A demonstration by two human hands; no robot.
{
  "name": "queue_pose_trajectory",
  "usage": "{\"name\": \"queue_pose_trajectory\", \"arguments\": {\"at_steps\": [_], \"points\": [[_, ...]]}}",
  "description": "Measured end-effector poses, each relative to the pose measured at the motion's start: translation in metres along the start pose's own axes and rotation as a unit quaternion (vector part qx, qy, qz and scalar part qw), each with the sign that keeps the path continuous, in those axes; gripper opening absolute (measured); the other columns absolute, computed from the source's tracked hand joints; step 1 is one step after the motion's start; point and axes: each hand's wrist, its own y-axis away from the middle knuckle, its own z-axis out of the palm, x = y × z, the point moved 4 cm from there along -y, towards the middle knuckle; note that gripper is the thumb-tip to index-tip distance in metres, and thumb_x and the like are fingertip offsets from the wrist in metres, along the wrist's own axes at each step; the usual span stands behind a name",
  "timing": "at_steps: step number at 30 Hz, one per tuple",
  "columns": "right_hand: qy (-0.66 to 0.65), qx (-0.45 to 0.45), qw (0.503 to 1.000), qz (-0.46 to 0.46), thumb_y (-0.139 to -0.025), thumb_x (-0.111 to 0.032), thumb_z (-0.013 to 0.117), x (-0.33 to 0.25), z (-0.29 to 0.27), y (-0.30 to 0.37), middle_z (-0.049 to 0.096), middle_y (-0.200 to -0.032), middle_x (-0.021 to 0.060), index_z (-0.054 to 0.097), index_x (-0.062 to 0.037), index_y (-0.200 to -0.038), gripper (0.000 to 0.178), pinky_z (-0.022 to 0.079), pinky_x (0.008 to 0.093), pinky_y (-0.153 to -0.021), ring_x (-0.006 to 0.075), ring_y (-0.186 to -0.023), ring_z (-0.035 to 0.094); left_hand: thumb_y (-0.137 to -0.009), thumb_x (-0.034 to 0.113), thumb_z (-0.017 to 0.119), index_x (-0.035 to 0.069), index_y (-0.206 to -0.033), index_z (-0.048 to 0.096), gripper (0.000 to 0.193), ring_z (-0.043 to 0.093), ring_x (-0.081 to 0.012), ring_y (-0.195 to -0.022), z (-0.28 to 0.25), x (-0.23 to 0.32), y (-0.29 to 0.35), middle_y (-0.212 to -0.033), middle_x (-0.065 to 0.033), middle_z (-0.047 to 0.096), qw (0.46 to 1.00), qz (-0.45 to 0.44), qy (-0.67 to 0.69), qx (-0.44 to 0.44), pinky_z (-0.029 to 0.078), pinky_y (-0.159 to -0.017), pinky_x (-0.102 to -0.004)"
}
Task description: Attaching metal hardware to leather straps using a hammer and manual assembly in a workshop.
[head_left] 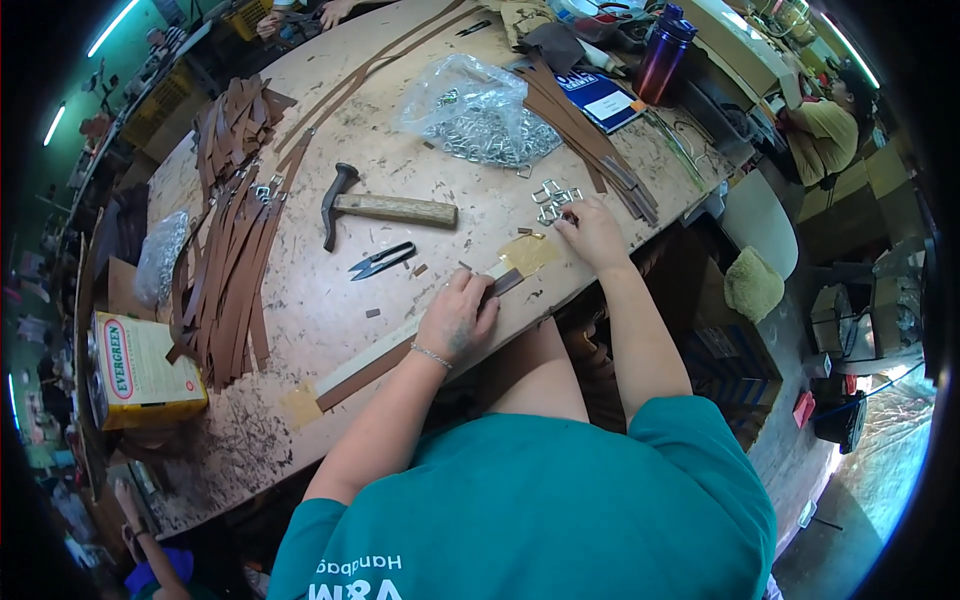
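My left hand (458, 315) lies over a brown leather strap (365, 383) near the table's front edge, fingers curled and pressing on it. The strap runs along a pale straight strip (400, 332), with yellowish tape (528, 254) at its right end and more tape (300, 404) at its left. At the right, my right hand (594, 238) has its fingertips pinched together beside a small pile of metal rectangular rings (552, 196). What sits between those fingertips is too small to make out. A pair of thread snips (383, 261) and a hammer (395, 209) lie beyond my left hand.
Brown straps (225, 270) are heaped at the left, near a metal can (148, 372). A clear plastic bag (470, 110) of metal rings sits at the back. More straps (590, 130), a bottle (665, 55) and boxes stand far right. Other people are around the table.
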Motion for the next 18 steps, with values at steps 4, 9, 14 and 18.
{"name": "queue_pose_trajectory", "arguments": {"at_steps": [4,9,14,18], "points": [[-0.022,0.012,0.999,0.019,-0.068,-0.014,0.071,-0.007,-0.009,0.007,0.060,-0.084,0.0118,0.064,-0.0017,-0.085,0.023,0.047,0.0333,-0.073,0.0237,-0.079,0.059,-0.078,0.016,0.060,0.003,-0.097,0.056,0.023,0.054,-0.0318,-0.080,-0.001,0.000,0.001,-0.086,-0.0150,0.051,1.000,0.003,0.001,0.007,0.046,-0.071,-0.0373],[-0.444,-0.043,0.866,0.228,-0.075,-0.011,0.070,0.005,0.005,0.028,0.061,-0.073,0.0006,0.061,-0.0033,-0.089,0.019,0.044,0.0205,-0.053,0.0081,-0.061,0.056,-0.078,0.015,0.060,0.003,-0.097,0.056,0.023,0.054,-0.0322,-0.080,0.002,-0.003,0.000,-0.086,-0.0156,0.052,1.000,0.000,0.007,-0.008,0.046,-0.071,-0.0377],[-0.567,-0.082,0.760,0.308,-0.079,-0.009,0.065,-0.015,0.003,0.036,0.062,-0.076,0.0004,0.061,-0.0064,-0.089,0.011,0.043,0.0168,-0.054,0.0064,-0.061,0.056,-0.079,0.014,0.060,0.003,-0.097,0.056,0.022,0.055,-0.0323,-0.080,-0.004,0.001,-0.004,-0.087,-0.0156,0.053,1.000,-0.004,0.013,0.003,0.046,-0.071,-0.0384],[-0.587,-0.088,0.741,0.314,-0.080,-0.008,0.064,-0.017,0.002,0.036,0.062,-0.077,0.0010,0.061,-0.0053,-0.091,0.012,0.043,0.0167,-0.055,0.0064,-0.062,0.057,-0.078,0.014,0.060,0.003,-0.097,0.056,0.022,0.055,-0.0319,-0.080,-0.001,-0.001,-0.002,-0.087,-0.0154,0.053,1.000,-0.010,0.004,-0.001,0.046,-0.070,-0.0382]]}}
